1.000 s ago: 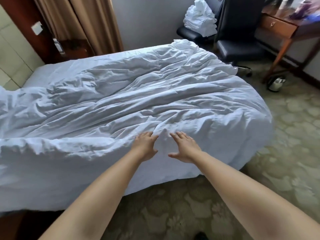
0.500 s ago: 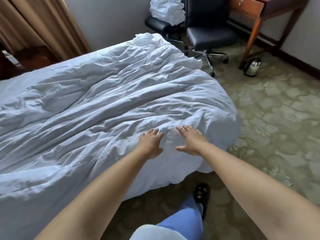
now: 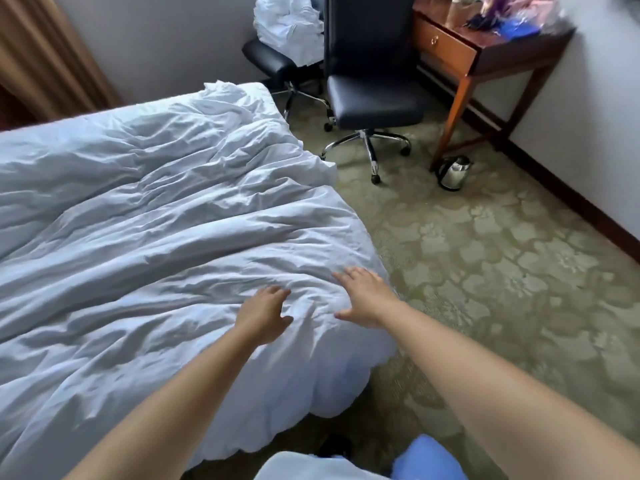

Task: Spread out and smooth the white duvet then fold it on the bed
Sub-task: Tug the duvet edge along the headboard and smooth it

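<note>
Both our hands have slid toward the right of the frame since half a second ago, and they now work the duvet's corner at lower centre. Our left hand lies palm-down with fingers spread and slightly bent, pressing the cloth without gripping it. Our right hand rests just beside it, fingers wide and flat, close to where the fabric drops off the bed.

Across most of the frame's left half lies the white duvet, spread over the mattress but creased in long ridges, its near edge hanging toward the patterned carpet. We judge it soft, puffy and light, though bulky; it should give under a palm and spring back, so flat sweeping strokes suit it better than pinching. For folding, we would take hold at the corners or along the hanging edge, where the layers bunch into something graspable.

At upper centre stands a black office chair, with a kettle on the floor.
</note>
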Tool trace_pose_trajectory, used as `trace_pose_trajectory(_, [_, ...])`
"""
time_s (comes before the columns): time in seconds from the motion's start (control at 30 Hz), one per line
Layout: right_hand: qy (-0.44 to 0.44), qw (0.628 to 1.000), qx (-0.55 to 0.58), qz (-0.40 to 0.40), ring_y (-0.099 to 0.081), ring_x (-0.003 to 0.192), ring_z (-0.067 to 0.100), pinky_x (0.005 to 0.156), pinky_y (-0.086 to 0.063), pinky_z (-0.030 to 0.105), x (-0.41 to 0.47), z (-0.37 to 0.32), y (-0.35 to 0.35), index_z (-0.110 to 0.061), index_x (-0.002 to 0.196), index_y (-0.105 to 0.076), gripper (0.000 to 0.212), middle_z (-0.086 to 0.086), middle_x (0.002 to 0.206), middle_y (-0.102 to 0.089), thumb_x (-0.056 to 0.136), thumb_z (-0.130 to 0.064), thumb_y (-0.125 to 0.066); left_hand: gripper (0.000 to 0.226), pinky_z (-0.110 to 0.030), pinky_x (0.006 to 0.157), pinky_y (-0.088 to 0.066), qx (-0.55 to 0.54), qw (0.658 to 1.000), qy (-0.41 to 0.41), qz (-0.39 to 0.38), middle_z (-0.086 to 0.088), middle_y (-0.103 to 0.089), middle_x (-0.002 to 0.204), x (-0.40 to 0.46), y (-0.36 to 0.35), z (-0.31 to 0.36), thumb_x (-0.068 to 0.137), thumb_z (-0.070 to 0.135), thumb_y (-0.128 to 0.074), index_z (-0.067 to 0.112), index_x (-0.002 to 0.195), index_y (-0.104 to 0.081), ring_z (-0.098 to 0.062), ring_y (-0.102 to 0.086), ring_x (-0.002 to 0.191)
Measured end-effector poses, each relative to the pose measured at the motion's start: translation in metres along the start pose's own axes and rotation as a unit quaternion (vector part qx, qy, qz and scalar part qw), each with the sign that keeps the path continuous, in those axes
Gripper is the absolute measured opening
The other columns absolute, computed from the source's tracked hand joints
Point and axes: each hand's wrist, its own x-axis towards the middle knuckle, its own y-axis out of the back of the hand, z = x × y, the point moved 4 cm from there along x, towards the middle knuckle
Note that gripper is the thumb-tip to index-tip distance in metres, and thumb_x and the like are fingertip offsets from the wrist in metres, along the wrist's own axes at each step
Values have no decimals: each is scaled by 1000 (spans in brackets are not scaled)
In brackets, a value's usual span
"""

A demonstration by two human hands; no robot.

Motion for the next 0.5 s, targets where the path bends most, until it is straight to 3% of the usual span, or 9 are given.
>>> trace_pose_trajectory(0.23, [95,995,-32,-12,-13,146,21,118,-16,39,83,92,48,-23,152,-15,81,4,159,-15,88,-50,-57,54,-37,101,-41,-32,995,84,40,1,-40,146,96,30,62,90,35,-57,22,140,-42,-22,-41,131])
trace_pose_trajectory(0.5, [229,971,-60,-14,-25,141,24,113,-28,40,181,187,128,-22,149,-24,76,6,153,-27,87,-47,-60,53,-37,102,-41,-74,968,235,54,6,-34,150,179,67,131,91,33,-54,25,141,-41,-19,-37,134])
